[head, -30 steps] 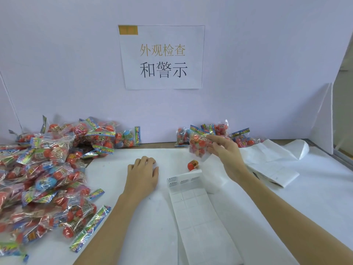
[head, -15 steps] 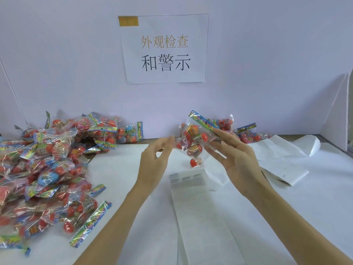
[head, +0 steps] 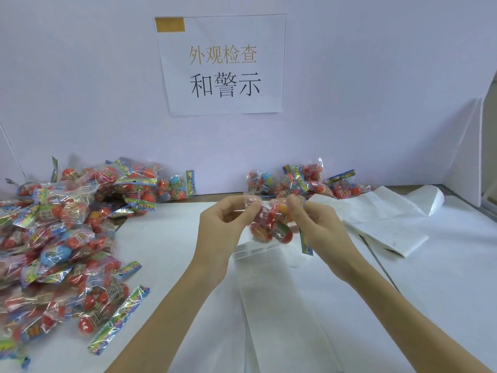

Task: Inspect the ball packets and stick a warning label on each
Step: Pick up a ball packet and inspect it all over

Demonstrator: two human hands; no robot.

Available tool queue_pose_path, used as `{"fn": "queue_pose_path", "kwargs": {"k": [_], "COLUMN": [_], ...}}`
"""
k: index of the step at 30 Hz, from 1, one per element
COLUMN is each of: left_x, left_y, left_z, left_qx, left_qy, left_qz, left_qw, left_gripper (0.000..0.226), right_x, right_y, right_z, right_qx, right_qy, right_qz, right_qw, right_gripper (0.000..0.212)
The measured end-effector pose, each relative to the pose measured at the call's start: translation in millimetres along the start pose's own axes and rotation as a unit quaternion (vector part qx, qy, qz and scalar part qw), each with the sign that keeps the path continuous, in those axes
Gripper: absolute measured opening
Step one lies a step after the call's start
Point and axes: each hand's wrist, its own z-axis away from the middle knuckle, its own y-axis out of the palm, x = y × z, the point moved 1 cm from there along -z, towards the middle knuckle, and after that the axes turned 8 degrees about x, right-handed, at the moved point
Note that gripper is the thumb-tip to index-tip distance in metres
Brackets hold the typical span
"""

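A clear ball packet (head: pixel 271 227) with red and orange balls hangs above the table's middle, its coloured header strip pointing down on the right. My left hand (head: pixel 228 227) pinches its left edge and my right hand (head: pixel 314 224) grips its right side. Directly below lies a white label sheet (head: pixel 269 292) with a few printed labels at its top edge. A large heap of ball packets (head: pixel 61 238) covers the left of the table. A smaller group of packets (head: pixel 309 181) lies against the back wall at the right.
Loose sheets of white backing paper (head: pixel 387 222) lie at the right. A sign with Chinese characters (head: pixel 223 65) hangs on the white back wall. A white side panel (head: pixel 465 157) stands at the far right. The table (head: pixel 166 251) is covered in white paper.
My left hand rose from the table and took hold of the packet's left edge. My right hand brought the packet from the back right group to the middle, where it now hangs between both hands.
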Motion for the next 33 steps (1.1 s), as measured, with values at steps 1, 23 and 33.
{"fn": "queue_pose_path", "kwargs": {"k": [1,23,33], "left_x": [0,-3,-2], "left_y": [0,-13,-1], "left_z": [0,-5,2], "left_qx": [-0.010,-0.015,0.126], "left_qy": [-0.001,-0.027,-0.049], "left_qz": [-0.003,0.138,0.007], "left_qw": [1.000,0.990,0.991], "left_gripper": [0.015,0.014,0.037], "right_x": [0,-9,-15], "right_y": [2,-4,-12], "right_z": [0,-6,-8], "right_qx": [-0.010,0.013,-0.120], "right_qy": [0.001,0.043,0.064], "right_qz": [0.033,-0.125,-0.136], "right_qw": [0.999,0.991,0.981], "right_gripper": [0.046,0.018,0.021]}}
